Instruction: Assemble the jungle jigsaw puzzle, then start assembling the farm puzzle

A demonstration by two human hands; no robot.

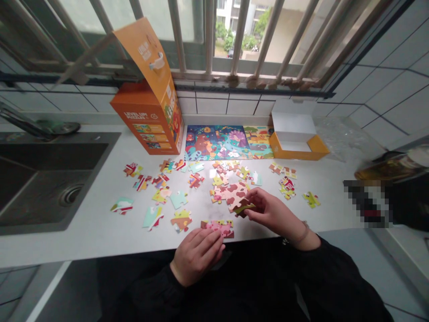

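Cow point(237, 191): partly joined, centre
Loose pieces point(181, 220): left, right
Right hand point(273, 212): pinching brown piece point(241, 207)
Left hand point(197, 256): over pink strip point(225, 226), grip unclear

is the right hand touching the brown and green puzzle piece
Touching. The head view shows the right hand holding the brown and green puzzle piece, its thumb against the piece's edge.
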